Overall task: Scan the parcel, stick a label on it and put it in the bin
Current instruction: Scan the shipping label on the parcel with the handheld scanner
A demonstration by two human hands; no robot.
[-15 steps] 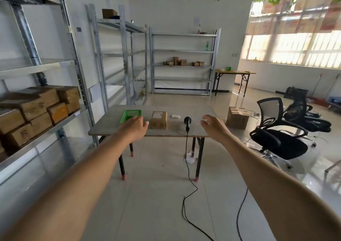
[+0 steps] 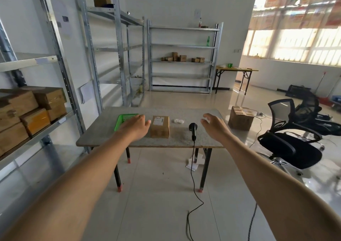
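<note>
A small brown cardboard parcel [image 2: 159, 129] with a white sticker on top lies in the middle of the grey table [image 2: 103, 130]. A green plastic bin [image 2: 121, 121] sits to its left, partly hidden by my left hand [image 2: 136, 128], which is empty with fingers apart just left of the parcel. A black handheld scanner [image 2: 193, 131] lies right of the parcel, its cable hanging to the floor. A small white label strip [image 2: 178, 120] lies behind it. My right hand [image 2: 214, 125] hovers empty with fingers spread, just right of the scanner.
Metal shelving with brown boxes [image 2: 27, 111] runs along the left. A cardboard box [image 2: 240, 118] stands on the floor right of the table, beside black office chairs [image 2: 289, 139]. More shelves [image 2: 182, 57] and a yellow folding table [image 2: 236, 70] stand at the back.
The view has come closer to the table and both arms have stretched forward. My hands now flank the parcel and the scanner, both still empty.
</note>
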